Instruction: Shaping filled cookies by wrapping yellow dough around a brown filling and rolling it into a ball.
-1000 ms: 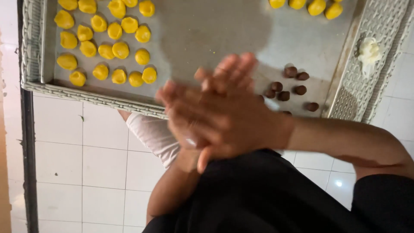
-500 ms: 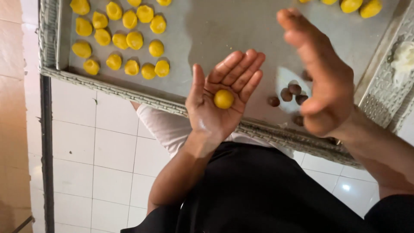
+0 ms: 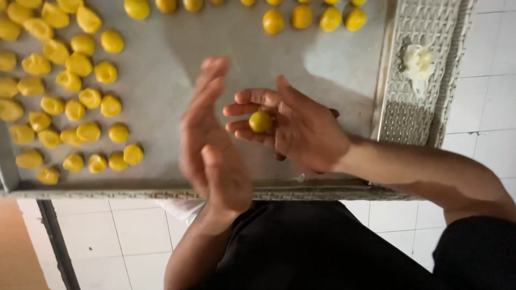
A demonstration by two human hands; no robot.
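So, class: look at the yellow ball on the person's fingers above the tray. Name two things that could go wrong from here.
1. The yellow ball lies loose on the open fingers of the right hand, with no grip closed round it, so it may roll off.
2. The left hand is beside it with an open palm; pressing too hard could flatten the ball instead of rounding it.

White tiled floor (image 3: 129, 236) beneath a grey metal table (image 3: 322, 70).
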